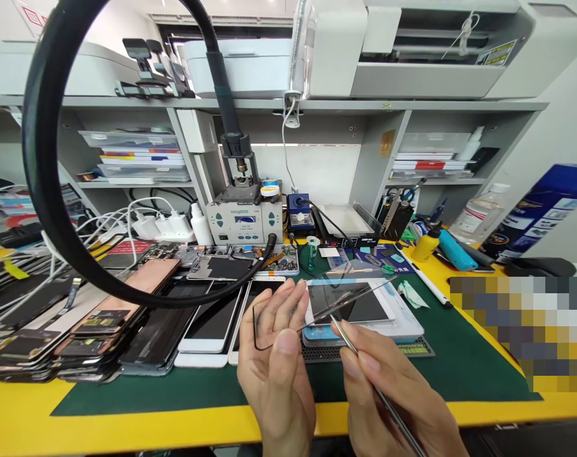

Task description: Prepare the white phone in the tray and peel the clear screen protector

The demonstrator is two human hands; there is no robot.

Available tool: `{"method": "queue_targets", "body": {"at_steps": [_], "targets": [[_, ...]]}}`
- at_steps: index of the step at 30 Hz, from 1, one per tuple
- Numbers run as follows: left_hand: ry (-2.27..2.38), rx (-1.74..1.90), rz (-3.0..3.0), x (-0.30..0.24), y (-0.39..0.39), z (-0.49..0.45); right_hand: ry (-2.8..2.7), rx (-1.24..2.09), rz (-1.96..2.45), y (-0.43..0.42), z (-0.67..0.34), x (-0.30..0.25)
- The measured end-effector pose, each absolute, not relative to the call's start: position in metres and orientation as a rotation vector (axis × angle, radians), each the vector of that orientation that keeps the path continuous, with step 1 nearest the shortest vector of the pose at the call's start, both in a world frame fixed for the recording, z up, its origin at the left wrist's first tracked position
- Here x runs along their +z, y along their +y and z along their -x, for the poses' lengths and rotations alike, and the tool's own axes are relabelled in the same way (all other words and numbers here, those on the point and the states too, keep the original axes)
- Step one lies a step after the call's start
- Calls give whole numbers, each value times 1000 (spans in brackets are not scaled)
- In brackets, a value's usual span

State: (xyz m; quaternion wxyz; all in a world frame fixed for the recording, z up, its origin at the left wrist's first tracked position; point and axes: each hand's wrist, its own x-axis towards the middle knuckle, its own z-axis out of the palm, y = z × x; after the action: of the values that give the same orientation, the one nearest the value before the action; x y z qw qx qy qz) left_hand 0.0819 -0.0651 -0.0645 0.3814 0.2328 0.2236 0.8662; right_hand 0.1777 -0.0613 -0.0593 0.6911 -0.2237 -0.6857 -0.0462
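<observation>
Found a clear, dark-edged panel [338,304] above the mat [464,376], pinched between thumb and loosely curled fingers of the left hand [278,362]. Noted a slim metal tool [388,406] gripped narrowly in the right hand [395,381], with tip at the panel's near edge; cannot confirm contact. In judgement, best to support the panel from behind, press lightly, hold the tip at a shallow angle to avoid scratching, and keep left fingertips off its path. Just beyond the fingers, observed a dark-screened device [352,301]. Farther beyond the left fingertips, recorded an open tray [291,261] of small parts. Far right of the right fingers, saw a clear bottle [476,212]; cannot tell fill level. Far left and above the left fingers, logged plastic trays [140,138] stacked with flat items, too small to identify.
</observation>
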Motion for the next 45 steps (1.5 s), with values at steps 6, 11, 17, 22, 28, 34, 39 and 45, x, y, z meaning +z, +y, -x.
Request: {"method": "queue_targets", "body": {"at_steps": [6,11,17,22,28,34,39,45], "targets": [[574,2214,-589,-63,-64,-82,-1541,-75,504,-60,-178,-59],[585,2227,-570,-62,-64,-83,-1501,-78,490,-60,-174,-59],[589,2220,-564,-65,-64,-82,-1434,-66,494,-61,-169,-58],[629,2204,-568,-64,-62,-82,-1396,-84,484,-60,-167,-61],[754,2149,-448,-62,-59,-82,-1371,-68,504,-59,-167,-73],[846,2105,-400,-61,-59,-83,-1384,86,544,-58,-170,-78],[863,2111,-382,-59,-60,-83,-1326,71,533,-57,-162,-75],[747,2140,-449,-63,-62,-82,-1268,26,545,-56,-154,-68]]}}
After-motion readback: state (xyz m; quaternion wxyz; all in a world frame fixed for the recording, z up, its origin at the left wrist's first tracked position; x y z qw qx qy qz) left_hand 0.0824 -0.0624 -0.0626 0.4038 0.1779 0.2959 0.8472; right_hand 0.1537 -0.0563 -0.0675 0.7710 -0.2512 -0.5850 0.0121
